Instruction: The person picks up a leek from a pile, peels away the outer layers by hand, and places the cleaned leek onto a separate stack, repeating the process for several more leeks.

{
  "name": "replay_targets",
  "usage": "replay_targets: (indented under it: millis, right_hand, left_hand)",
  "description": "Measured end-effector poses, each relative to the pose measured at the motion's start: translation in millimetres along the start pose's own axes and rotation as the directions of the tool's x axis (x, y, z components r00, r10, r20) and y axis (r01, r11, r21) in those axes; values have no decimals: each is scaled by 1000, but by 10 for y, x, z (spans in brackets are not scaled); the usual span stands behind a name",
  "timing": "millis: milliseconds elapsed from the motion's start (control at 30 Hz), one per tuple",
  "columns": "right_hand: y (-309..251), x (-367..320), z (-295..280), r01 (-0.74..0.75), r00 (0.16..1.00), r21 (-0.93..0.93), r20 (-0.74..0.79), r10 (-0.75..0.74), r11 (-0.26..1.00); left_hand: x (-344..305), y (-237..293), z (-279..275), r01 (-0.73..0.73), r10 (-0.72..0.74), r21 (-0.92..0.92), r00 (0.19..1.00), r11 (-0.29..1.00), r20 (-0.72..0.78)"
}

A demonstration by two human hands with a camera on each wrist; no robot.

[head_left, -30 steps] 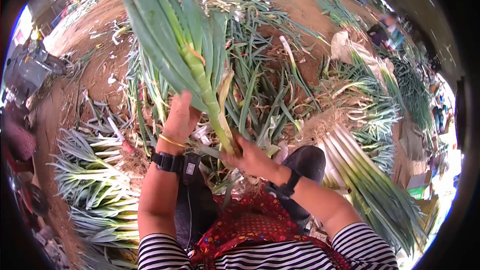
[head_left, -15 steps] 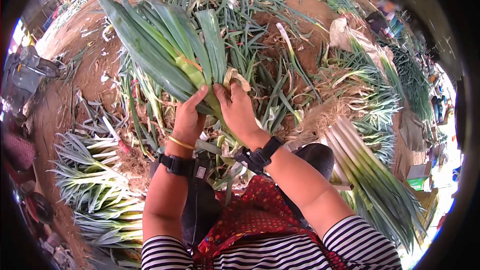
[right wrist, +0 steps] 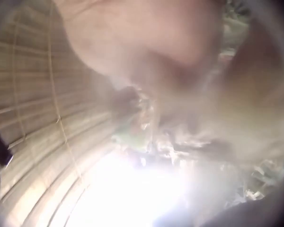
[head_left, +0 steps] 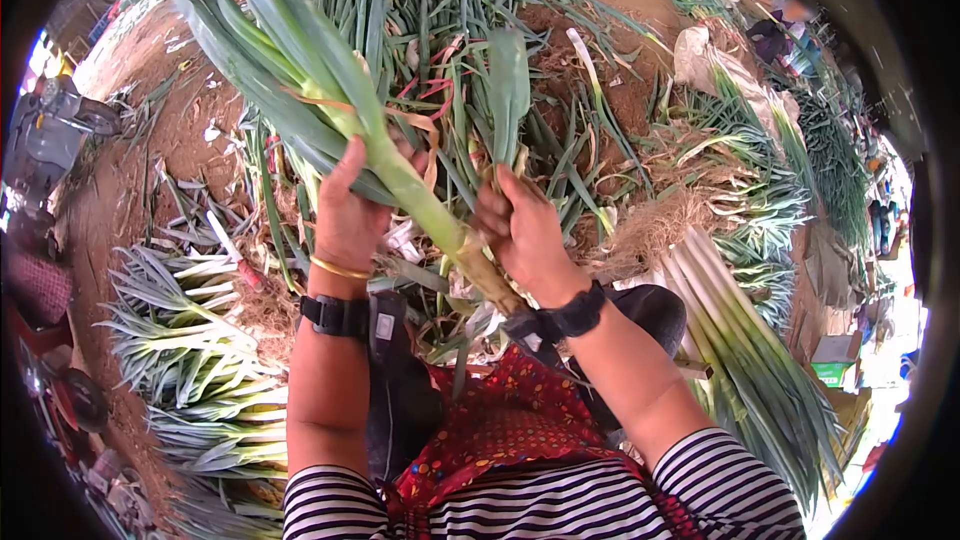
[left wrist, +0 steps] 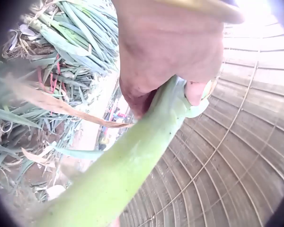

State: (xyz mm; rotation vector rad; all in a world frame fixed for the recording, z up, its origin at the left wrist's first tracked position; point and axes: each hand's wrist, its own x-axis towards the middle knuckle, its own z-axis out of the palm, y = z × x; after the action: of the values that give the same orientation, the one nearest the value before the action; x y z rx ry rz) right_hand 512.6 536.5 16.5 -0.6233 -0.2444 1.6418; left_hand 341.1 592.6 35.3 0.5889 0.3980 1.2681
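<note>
A large green leek (head_left: 400,180) is held up in front of me, leaves fanning up and left, pale stalk running down toward my lap. My left hand (head_left: 350,210) grips the stalk just below the leaves; in the left wrist view the fingers (left wrist: 146,94) wrap the green stalk (left wrist: 132,161). My right hand (head_left: 520,230) pinches a peeled outer leaf (head_left: 507,90) that stands apart to the right of the stalk. The right wrist view is blurred, with only the hand (right wrist: 146,52) close up.
Trimmed leeks lie in a bundle (head_left: 740,350) at my right and in a stack (head_left: 190,340) at my left. A heap of discarded green leaves (head_left: 450,30) covers the dirt ground ahead. More leek piles (head_left: 780,170) and a person's clothing sit far right.
The right hand has pulled an outer leaf away from the leek to the right. The leek is now more upright, and the left hand sits higher on the stalk.
</note>
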Motion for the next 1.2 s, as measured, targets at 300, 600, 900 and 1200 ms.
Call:
replay_targets:
  millis: [300,600,900,1200]
  right_hand:
    - [0,-648,-974,436,899,-899,435,43,-27]
    - [-453,-1583,-585,148,928,-971,70,366,-190]
    - [-729,-1430,-621,166,931,-903,10,365,-397]
    - [-141,-41,648,562,724,-721,665,-180,-404]
  left_hand:
    - [281,479,-686,-196,189,-19,966,980,-177]
    - [236,797,-1267,-202,195,13,923,979,-331]
    - [96,815,-1096,-239,296,213,905,947,-304]
    - [-62,176,-318,-34,71,197,981,980,-183]
